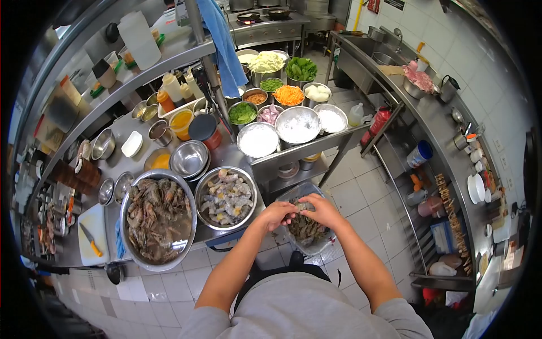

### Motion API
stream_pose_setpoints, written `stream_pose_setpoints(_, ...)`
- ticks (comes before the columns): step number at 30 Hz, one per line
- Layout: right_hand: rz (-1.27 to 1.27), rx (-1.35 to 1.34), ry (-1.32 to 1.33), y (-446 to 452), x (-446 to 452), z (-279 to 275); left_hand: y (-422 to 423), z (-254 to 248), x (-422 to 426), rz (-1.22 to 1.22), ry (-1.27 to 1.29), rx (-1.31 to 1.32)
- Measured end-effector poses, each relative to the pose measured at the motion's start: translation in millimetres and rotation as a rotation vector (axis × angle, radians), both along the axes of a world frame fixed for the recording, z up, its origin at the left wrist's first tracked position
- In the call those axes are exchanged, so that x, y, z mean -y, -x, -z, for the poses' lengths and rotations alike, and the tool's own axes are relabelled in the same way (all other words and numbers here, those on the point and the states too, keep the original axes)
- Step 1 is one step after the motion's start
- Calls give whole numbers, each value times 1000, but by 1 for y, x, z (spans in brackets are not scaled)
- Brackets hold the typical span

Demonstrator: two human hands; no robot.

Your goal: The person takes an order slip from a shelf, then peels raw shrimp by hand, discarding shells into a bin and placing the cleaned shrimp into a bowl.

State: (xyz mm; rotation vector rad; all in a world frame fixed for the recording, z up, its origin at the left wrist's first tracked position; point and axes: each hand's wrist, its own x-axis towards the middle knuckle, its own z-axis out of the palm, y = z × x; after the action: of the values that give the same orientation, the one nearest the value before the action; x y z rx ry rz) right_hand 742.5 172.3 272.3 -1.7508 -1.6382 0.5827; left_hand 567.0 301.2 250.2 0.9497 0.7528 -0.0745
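Note:
My left hand (pixel 278 214) and my right hand (pixel 319 211) meet over a clear plastic bin (pixel 330 239). Pinched between the fingers of both is a small greyish shrimp (pixel 301 207), partly covered by the fingertips. Below it, the bin contains a heap of brownish shrimp shells and heads (pixel 306 230). To the left, a steel bowl (pixel 253 199) on the counter is filled with peeled grey shrimp (pixel 227 196). Beyond that, a larger steel bowl (pixel 125 240) has whole brown shrimp (pixel 152 206) in murky water.
A yellow-handled knife (pixel 93 244) lies on a white cutting board (pixel 95 226) at far left. Ahead, bowls of white powder (pixel 257 139), shredded carrot (pixel 288 95) and greens (pixel 301 69) crowd the steel table. A sink counter (pixel 361 53) runs along the right.

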Motion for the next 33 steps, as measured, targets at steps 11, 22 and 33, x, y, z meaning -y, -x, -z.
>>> stream_pose_setpoints(11,-219,297,47,13,-4,20,5,18,-4,148,64,-104)
stream_pose_setpoints(22,-106,391,150,12,-18,32,1,19,-2,50,140,-119)
stream_pose_setpoints(33,214,-763,353,3,-9,23,-8,-4,6,-215,-228,61)
